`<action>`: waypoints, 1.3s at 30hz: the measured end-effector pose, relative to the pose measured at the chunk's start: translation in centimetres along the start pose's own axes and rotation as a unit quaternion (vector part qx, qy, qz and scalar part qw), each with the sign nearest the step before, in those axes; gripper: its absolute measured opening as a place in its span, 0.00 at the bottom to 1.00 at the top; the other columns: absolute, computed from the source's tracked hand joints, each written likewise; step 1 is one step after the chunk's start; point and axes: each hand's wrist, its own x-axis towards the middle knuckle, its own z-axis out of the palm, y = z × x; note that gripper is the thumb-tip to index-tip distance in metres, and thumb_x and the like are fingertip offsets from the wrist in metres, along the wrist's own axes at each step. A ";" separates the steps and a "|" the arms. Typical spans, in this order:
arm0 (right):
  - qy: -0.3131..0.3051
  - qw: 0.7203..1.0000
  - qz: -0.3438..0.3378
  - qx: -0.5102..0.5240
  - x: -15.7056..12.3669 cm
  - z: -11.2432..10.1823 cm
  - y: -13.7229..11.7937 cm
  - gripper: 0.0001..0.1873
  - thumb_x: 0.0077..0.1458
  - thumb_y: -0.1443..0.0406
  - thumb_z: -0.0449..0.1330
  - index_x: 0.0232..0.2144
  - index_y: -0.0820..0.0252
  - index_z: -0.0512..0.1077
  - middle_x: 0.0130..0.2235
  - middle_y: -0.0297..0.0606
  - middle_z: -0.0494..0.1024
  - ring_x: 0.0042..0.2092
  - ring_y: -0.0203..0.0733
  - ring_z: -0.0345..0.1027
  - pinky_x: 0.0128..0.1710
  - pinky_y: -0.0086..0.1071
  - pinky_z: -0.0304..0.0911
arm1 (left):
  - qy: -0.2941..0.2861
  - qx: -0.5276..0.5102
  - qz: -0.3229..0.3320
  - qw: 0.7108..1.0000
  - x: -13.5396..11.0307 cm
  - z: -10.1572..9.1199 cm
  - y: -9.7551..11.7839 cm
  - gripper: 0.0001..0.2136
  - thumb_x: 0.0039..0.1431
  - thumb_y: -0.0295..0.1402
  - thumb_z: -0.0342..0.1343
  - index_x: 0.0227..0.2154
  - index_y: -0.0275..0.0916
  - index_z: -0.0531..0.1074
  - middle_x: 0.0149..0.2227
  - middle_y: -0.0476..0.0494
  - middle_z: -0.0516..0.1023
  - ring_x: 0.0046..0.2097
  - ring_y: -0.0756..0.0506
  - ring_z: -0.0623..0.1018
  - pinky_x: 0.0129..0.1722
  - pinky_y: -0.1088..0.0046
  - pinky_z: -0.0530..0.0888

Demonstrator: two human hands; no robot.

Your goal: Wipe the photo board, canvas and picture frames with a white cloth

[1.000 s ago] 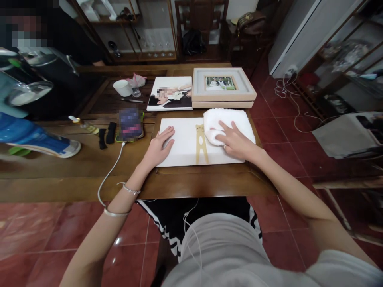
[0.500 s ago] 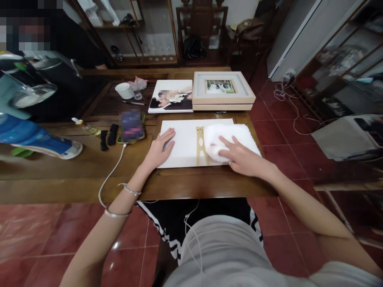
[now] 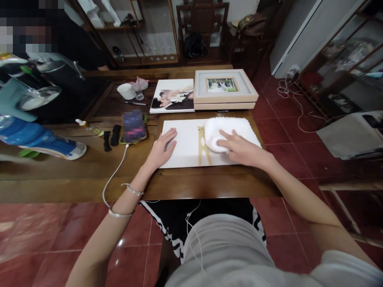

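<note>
A white board (image 3: 185, 145) with a tan wooden stand piece (image 3: 202, 145) lies face down on the wooden table (image 3: 194, 183) in front of me. My left hand (image 3: 160, 148) rests flat on the board's left part, fingers stretched out. My right hand (image 3: 239, 148) presses flat on a folded white cloth (image 3: 221, 129) that lies over the board's right part.
Behind the board lie a photo print (image 3: 173, 95) and a framed picture (image 3: 224, 89). To the left are a phone (image 3: 133, 126) on a white cable (image 3: 115, 175), black clips, a small bottle (image 3: 89, 127) and a white cup (image 3: 125, 91). Another person stands far left.
My right hand has slid the cloth across the board, first toward me and then slightly back toward the stand piece. The left hand has stayed put.
</note>
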 end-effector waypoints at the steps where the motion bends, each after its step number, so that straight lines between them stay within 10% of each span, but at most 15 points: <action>1: -0.012 1.000 -0.007 0.004 -1.3 -0.1 -0.9 0.23 0.45 0.79 0.48 0.40 0.57 0.71 0.52 0.45 0.76 0.67 0.55 0.51 0.63 0.58 0.52 | 0.001 0.002 -0.001 1.000 0.0 0.0 0.0 0.19 0.65 0.37 0.49 0.55 0.37 0.71 0.61 0.36 0.68 0.65 0.39 0.65 0.66 0.50 0.56; 8: -0.091 0.994 -0.050 0.041 -6.9 -1.2 -3.5 0.24 0.45 0.79 0.48 0.41 0.55 0.72 0.58 0.44 0.72 0.66 0.52 0.55 0.64 0.51 0.54 | -0.001 0.006 0.002 1.000 0.1 0.2 -0.2 0.19 0.65 0.38 0.48 0.55 0.37 0.71 0.61 0.36 0.68 0.65 0.39 0.65 0.66 0.50 0.56; 18: 0.079 0.993 0.046 0.070 4.1 2.3 2.3 0.24 0.48 0.77 0.46 0.47 0.66 0.67 0.57 0.55 0.71 0.70 0.57 0.40 0.64 0.63 0.38 | 0.002 0.001 0.007 1.000 0.2 0.5 -0.9 0.21 0.65 0.39 0.48 0.55 0.34 0.71 0.61 0.34 0.68 0.65 0.38 0.65 0.66 0.50 0.56; 22: 0.092 0.992 0.062 0.058 3.8 3.4 -0.6 0.26 0.47 0.78 0.47 0.49 0.67 0.68 0.61 0.57 0.66 0.70 0.62 0.39 0.62 0.69 0.38 | 0.000 0.005 0.003 1.000 0.3 0.6 -0.8 0.21 0.65 0.39 0.47 0.55 0.34 0.71 0.61 0.34 0.68 0.65 0.38 0.65 0.66 0.50 0.56; 30: -0.023 0.993 -0.118 0.018 -1.9 4.0 -8.0 0.26 0.46 0.78 0.51 0.47 0.61 0.73 0.68 0.47 0.57 0.70 0.68 0.34 0.61 0.73 0.36 | -0.004 -0.002 0.003 1.000 0.3 0.6 -0.7 0.21 0.65 0.40 0.47 0.56 0.35 0.71 0.62 0.35 0.67 0.65 0.38 0.64 0.66 0.50 0.55; 39: 0.018 0.998 -0.048 0.027 6.1 1.9 -1.5 0.29 0.48 0.79 0.49 0.54 0.67 0.67 0.61 0.59 0.66 0.70 0.60 0.37 0.63 0.67 0.41 | -0.001 -0.002 0.001 1.000 0.2 0.6 -0.9 0.21 0.65 0.40 0.47 0.55 0.36 0.71 0.62 0.35 0.68 0.65 0.39 0.64 0.66 0.50 0.55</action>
